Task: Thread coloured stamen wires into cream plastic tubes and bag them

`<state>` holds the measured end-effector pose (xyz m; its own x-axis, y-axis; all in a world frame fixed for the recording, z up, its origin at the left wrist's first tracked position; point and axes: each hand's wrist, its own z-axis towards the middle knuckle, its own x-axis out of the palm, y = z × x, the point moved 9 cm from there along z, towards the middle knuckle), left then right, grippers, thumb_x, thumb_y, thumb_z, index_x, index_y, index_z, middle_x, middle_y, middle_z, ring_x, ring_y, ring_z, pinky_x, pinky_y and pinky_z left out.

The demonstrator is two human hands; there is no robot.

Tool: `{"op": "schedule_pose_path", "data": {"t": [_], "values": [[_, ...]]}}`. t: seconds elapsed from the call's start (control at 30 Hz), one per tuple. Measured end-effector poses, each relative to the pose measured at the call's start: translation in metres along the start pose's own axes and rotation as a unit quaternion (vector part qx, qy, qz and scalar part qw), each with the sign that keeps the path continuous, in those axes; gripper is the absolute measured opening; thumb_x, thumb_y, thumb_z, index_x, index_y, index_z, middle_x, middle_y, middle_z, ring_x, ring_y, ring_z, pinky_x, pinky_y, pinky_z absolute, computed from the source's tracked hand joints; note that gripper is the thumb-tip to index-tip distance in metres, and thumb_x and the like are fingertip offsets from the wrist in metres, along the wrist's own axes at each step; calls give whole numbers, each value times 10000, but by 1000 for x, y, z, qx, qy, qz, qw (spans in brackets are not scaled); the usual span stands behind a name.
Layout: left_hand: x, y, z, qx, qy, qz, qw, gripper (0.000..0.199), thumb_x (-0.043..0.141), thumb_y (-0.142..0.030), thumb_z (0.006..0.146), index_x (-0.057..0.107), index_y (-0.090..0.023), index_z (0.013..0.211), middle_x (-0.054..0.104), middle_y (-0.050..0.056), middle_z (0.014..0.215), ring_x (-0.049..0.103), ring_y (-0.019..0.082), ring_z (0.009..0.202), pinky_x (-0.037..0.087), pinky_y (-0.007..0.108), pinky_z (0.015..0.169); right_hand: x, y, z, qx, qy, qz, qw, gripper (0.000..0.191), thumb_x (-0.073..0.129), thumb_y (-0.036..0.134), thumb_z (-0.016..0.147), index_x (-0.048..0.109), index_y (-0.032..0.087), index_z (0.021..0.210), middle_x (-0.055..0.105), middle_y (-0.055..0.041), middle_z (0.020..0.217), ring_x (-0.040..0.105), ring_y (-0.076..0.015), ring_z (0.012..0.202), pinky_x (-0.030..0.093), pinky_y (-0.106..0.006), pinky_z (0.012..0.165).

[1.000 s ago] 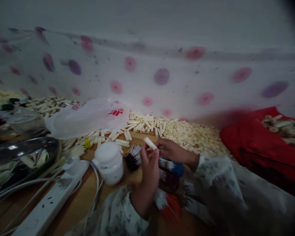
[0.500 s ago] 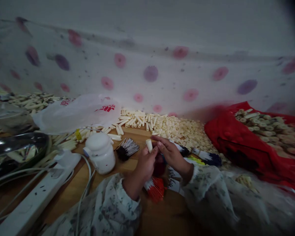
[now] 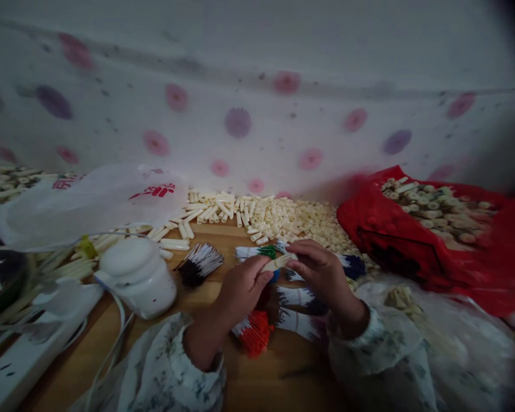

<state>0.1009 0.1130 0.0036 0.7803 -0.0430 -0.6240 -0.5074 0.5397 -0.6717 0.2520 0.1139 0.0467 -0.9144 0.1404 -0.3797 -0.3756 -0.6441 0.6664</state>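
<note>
Both hands pinch one short cream tube (image 3: 275,263) between them: the left hand (image 3: 240,289) closes thumb and fingers on its near end, and the right hand (image 3: 321,272) closes its fingertips on the far end, so the tube lies nearly level just above the wooden table (image 3: 206,320). To do this step well, it seems best to keep the two pinches close to the tube ends, hold the tube steady over the table, and keep the sleeves clear of the loose parts below. At far left, a white power strip (image 3: 21,360) lies beside a white lidded jar (image 3: 137,277), with a translucent plastic bag (image 3: 86,203) behind them. Nearer the hands lie bundles of thin white sticks with coloured tips: a black-tipped bundle (image 3: 197,266), a red-tipped bundle (image 3: 253,332) below the left hand, and a green-tipped bundle (image 3: 257,252) just beyond the tube. A heap of cream tubes (image 3: 283,220) runs along the spotted cloth (image 3: 240,123); at far right a red bag (image 3: 412,246) holds more pieces. The held tube looks small, smooth, pale cream and cylindrical; whether it is hollow cannot be told.
</note>
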Motion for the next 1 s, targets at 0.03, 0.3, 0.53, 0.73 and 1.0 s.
{"op": "schedule_pose_path", "data": {"t": [0.03, 0.3, 0.53, 0.73, 1.0], "values": [[2, -1, 0, 4, -6, 11, 1000, 232, 470, -332, 932, 603, -201, 1070, 673, 58, 1015, 611, 217, 932, 437, 305, 798, -1, -3, -5, 7, -7, 5, 1000, 196, 676, 353, 801, 707, 273, 978, 680, -65, 957, 621, -208, 928, 523, -360, 791], [2, 0, 0, 10, -27, 58, 998, 215, 579, -283, 873, 646, -202, 1060, 698, 60, 1047, 635, 227, 950, 470, 316, 819, 3, -21, -22, 24, 22, 45, 998, 230, 691, 296, 786, 709, 289, 1015, 681, -53, 977, 626, -192, 898, 529, -337, 753], [5, -7, 1, 48, -1, 105, 993, 227, 547, -256, 882, 678, -230, 1066, 704, 55, 1059, 645, 223, 951, 481, 324, 835, 12, -38, -25, 96, 87, 86, 988, 177, 673, 350, 791, 699, 220, 909, 693, -19, 817, 633, -151, 727, 508, -259, 643], [7, -7, 1, 54, 14, 122, 991, 238, 554, -285, 886, 675, -235, 1084, 703, 63, 1051, 640, 232, 945, 479, 336, 834, 15, -33, -27, 116, 118, 96, 982, 116, 618, 305, 821, 668, 201, 815, 672, 9, 723, 608, -128, 651, 479, -226, 590], [8, 0, 3, 9, 42, 43, 998, 221, 553, -321, 874, 704, -233, 1009, 714, 37, 950, 632, 209, 861, 478, 289, 778, 8, -24, -24, 33, 112, -1, 993, 196, 605, 358, 849, 689, 222, 962, 676, -33, 845, 615, -154, 751, 468, -260, 672]]}}
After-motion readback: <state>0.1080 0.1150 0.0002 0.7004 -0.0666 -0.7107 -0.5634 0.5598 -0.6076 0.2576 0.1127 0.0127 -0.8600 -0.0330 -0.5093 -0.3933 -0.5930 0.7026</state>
